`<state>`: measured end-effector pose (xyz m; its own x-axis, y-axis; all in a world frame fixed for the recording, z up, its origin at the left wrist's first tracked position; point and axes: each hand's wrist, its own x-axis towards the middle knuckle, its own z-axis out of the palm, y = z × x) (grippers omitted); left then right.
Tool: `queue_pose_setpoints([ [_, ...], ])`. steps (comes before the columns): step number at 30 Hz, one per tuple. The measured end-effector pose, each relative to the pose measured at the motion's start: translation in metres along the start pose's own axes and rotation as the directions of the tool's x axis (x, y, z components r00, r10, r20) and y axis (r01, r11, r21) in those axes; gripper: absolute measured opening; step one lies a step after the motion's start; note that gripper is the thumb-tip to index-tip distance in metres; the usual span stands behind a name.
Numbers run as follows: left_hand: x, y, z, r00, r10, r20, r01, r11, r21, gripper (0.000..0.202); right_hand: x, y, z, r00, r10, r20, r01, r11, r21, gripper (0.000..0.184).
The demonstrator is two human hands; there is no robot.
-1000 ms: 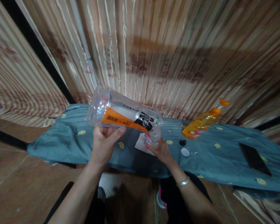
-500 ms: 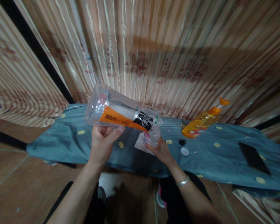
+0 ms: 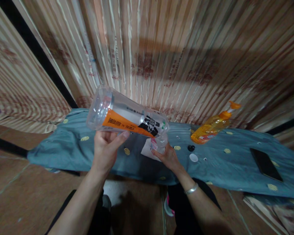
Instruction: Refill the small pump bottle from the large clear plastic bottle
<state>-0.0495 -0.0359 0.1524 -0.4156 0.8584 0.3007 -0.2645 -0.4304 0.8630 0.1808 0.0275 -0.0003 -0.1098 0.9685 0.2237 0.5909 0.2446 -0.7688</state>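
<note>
My left hand (image 3: 107, 148) is closed round a big clear plastic bottle (image 3: 127, 116) with an orange, white and black label. The bottle lies tilted, its base up to the left and its neck down to the right. Its neck meets a small clear container (image 3: 160, 143) that my right hand (image 3: 169, 156) grips from below, above a blue-grey patterned cloth (image 3: 75, 150). A white paper (image 3: 147, 150) lies on the cloth under the small container. A silver bangle (image 3: 191, 188) sits on my right wrist.
An orange pump bottle (image 3: 212, 125) lies on the cloth at the right, with a black cap (image 3: 191, 148) and a white cap (image 3: 193, 158) near it. A dark phone (image 3: 266, 160) lies farther right. Striped curtain fabric (image 3: 161, 55) hangs behind; brown tile floor (image 3: 19, 192) shows below.
The big bottle's base has risen slightly up and to the left, steepening its tilt. Both hands keep their grips and places.
</note>
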Motion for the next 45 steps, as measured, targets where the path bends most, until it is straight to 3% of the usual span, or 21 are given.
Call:
queue_pose_setpoints([
  [31, 0.0014, 0.0077, 0.0025, 0.999, 0.019, -0.038, -0.018, 0.999, 0.033, 0.038, -0.0003, -0.0067, -0.0021, 0.999, 0.012, 0.045, -0.014, 0.999, 0.031, 0.071],
  [45, 0.0011, 0.0076, 0.0035, 0.999, 0.041, -0.030, -0.040, 0.999, 0.022, 0.038, -0.0006, -0.0073, -0.0038, 0.999, 0.005, 0.038, -0.004, 1.000, -0.012, 0.063],
])
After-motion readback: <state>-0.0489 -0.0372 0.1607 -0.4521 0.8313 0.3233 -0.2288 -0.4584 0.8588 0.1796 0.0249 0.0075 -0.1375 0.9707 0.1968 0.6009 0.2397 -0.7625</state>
